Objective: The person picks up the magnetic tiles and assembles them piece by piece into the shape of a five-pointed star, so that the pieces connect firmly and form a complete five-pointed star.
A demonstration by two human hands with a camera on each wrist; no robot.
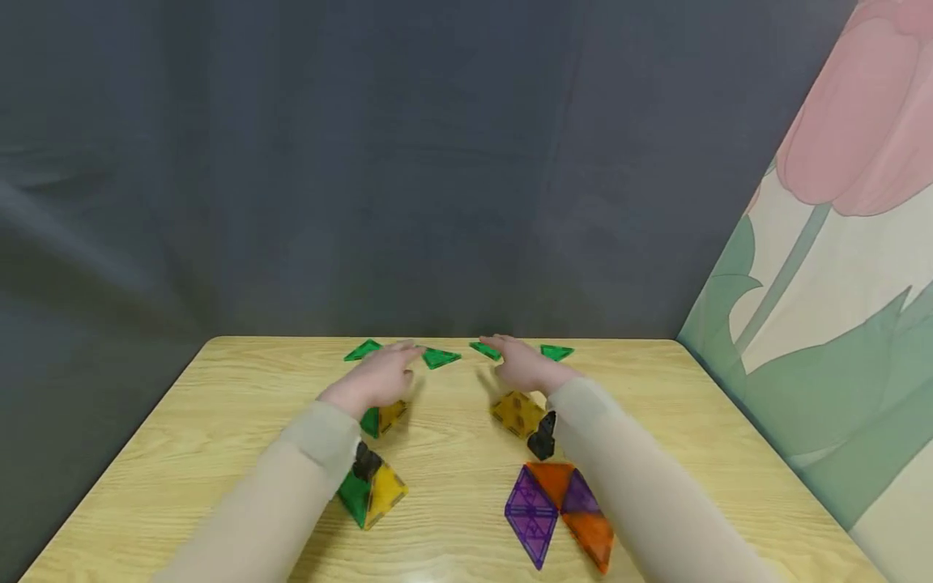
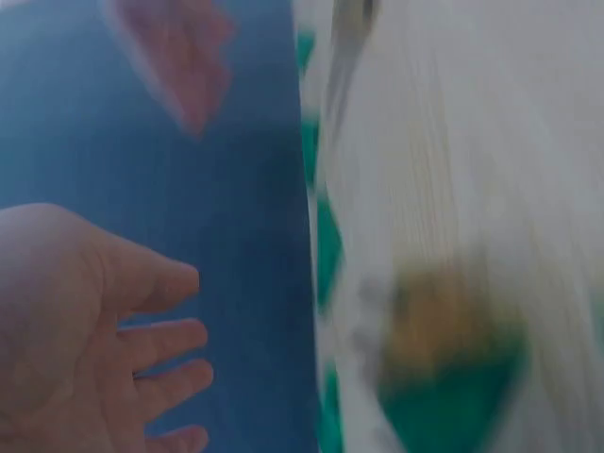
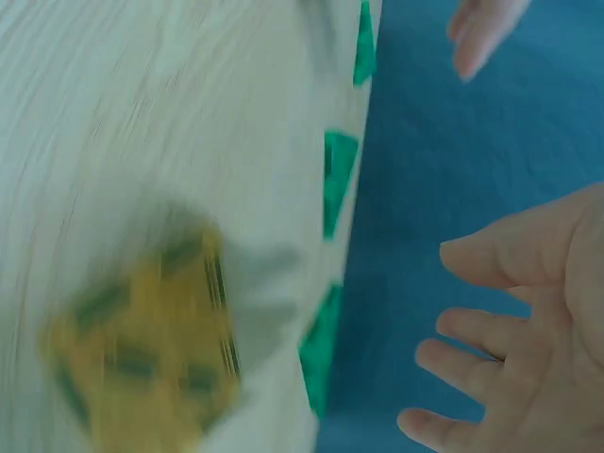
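Both hands hover over the table, fingers extended and holding nothing. My left hand [image 1: 381, 376] is near the far edge, between two green triangle tiles, one of them the left-hand green tile [image 1: 362, 350]. In the left wrist view its palm shows bare, fingers loosely spread. My right hand [image 1: 528, 364] overlaps another green triangle tile [image 1: 484, 351] in the head view, above a yellow tile shape [image 1: 518, 413]. Its fingers [image 3: 467, 368] are relaxed and apart in the right wrist view. Below the left hand lies a green and yellow tile shape [image 1: 392, 414], partly hidden by the wrist.
Closer in, a second green and yellow shape [image 1: 385, 495] lies under the left forearm. A purple and orange tile group [image 1: 530, 510] is beside the right forearm. A dark curtain [image 1: 437, 178] hangs behind the wooden table [image 1: 452, 534]; a flower-patterned cloth [image 1: 824, 324] is at right.
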